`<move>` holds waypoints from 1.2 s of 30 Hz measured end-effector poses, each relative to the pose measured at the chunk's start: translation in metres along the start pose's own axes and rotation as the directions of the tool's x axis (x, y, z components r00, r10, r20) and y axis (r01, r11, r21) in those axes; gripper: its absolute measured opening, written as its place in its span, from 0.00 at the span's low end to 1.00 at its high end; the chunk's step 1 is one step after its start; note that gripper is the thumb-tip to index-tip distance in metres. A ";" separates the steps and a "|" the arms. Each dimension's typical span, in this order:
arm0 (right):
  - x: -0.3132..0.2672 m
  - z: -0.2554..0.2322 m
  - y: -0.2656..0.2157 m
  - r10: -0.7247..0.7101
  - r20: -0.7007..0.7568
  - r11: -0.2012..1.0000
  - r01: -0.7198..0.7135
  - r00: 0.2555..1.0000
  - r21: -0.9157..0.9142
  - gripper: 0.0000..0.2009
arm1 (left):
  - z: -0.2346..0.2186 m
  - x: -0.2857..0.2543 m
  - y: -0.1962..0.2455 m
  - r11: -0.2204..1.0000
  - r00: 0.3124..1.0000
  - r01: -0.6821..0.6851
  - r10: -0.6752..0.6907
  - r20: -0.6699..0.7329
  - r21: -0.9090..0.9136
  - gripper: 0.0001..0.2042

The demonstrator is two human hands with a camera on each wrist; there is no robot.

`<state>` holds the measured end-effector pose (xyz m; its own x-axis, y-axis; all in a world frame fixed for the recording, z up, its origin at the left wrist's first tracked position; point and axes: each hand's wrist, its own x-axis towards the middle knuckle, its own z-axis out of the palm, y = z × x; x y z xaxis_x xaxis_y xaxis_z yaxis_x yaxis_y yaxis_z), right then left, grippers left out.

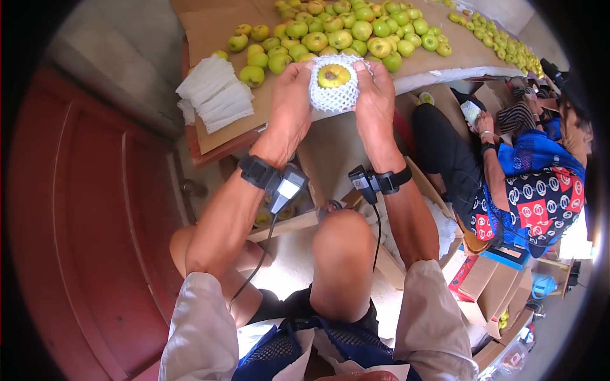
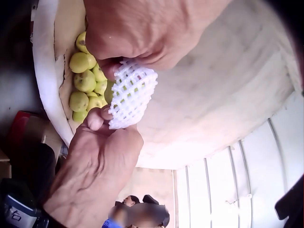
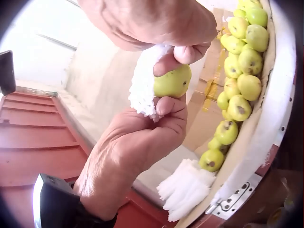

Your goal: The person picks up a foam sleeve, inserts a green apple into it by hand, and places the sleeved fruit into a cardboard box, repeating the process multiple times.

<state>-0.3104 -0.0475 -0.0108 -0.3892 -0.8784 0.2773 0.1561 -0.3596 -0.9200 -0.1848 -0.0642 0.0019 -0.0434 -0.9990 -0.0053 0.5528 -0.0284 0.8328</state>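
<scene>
A yellow-green apple [image 1: 333,75] sits inside a white foam net [image 1: 335,100], held up over the table's front edge. Its brownish end shows through the net's opening in the head view. My left hand [image 1: 291,101] grips the net's left side, and my right hand [image 1: 376,100] grips the right side, thumbs close to the rim. From the right wrist, the bare side of the apple [image 3: 172,84] bulges out between the fingertips, with the net [image 3: 142,85] bunched on its other half. The left wrist view shows the mesh [image 2: 134,97] stretched between both hands.
Many loose apples [image 1: 337,28] cover the cardboard-topped table [image 1: 238,132]. A stack of flat white foam nets [image 1: 216,95] lies at its left corner. A red door [image 1: 95,235] stands at left. Another person [image 1: 527,184] sits at right, holding a netted fruit, near cardboard boxes [image 1: 489,286].
</scene>
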 end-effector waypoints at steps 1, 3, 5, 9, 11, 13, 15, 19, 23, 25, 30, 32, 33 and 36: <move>-0.003 0.003 -0.008 -0.021 0.000 1.000 0.021 1.000 0.019 0.12 | 0.002 -0.005 0.005 0.999 0.999 -0.037 0.037 0.006 0.011 0.11; -0.010 0.008 -0.024 -0.067 0.010 0.997 0.067 0.998 0.040 0.11 | 0.005 -0.015 0.016 0.994 0.994 -0.109 0.109 0.017 0.032 0.10; -0.017 0.013 -0.039 -0.117 0.032 0.992 0.115 0.993 0.042 0.10 | 0.007 -0.027 0.032 0.988 0.994 -0.112 0.110 0.026 0.111 0.11; -0.043 0.027 -0.079 -0.139 0.085 0.989 0.135 0.987 0.056 0.10 | 0.004 -0.068 0.071 0.973 0.997 -0.054 0.041 0.063 0.225 0.11; -0.058 0.036 -0.094 -0.153 0.114 0.987 0.145 0.982 0.073 0.10 | -0.002 -0.088 0.085 0.982 0.993 -0.081 0.065 0.098 0.171 0.11; -0.076 0.047 -0.108 -0.155 0.134 0.983 0.139 0.979 0.123 0.09 | -0.007 -0.108 0.098 0.986 0.988 -0.126 0.114 0.106 0.107 0.11; -0.090 0.060 -0.117 -0.149 0.159 0.975 0.119 0.976 0.185 0.08 | -0.012 -0.125 0.107 0.983 0.981 -0.181 0.177 0.085 0.032 0.11; -0.111 0.078 -0.116 -0.124 0.237 0.947 0.044 0.963 0.319 0.09 | -0.033 -0.144 0.115 0.970 0.970 -0.243 0.243 0.030 -0.004 0.12; -0.128 0.094 -0.108 -0.055 0.313 0.914 -0.078 0.948 0.399 0.10 | -0.057 -0.160 0.122 0.969 0.969 -0.246 0.246 -0.009 -0.019 0.13; -0.138 0.102 -0.107 0.014 0.345 0.885 -0.172 0.939 0.433 0.10 | -0.066 -0.172 0.124 0.972 0.970 -0.234 0.232 -0.075 -0.020 0.14; -0.158 0.123 -0.092 -0.048 0.276 0.917 -0.068 0.960 0.394 0.11 | -0.083 -0.187 0.126 0.967 0.964 -0.245 0.235 -0.128 -0.072 0.13; -0.164 0.128 -0.087 -0.059 0.265 0.929 -0.045 0.962 0.368 0.11 | -0.090 -0.189 0.124 0.965 0.951 -0.260 0.261 -0.164 0.026 0.13; -0.165 0.130 -0.085 -0.073 0.235 0.939 -0.012 0.969 0.343 0.11 | -0.091 -0.190 0.124 0.955 0.938 -0.268 0.289 -0.190 0.128 0.13; -0.170 0.137 -0.081 -0.120 0.163 0.960 0.073 0.979 0.269 0.11 | -0.091 -0.201 0.123 0.916 0.911 -0.276 0.346 -0.225 0.292 0.15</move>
<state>-0.1327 0.0876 0.0541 -0.2520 -0.8682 0.4274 0.3659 -0.4944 -0.7885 -0.0324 0.1301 0.0545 0.3395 -0.9271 0.1589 0.2750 0.2594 0.9258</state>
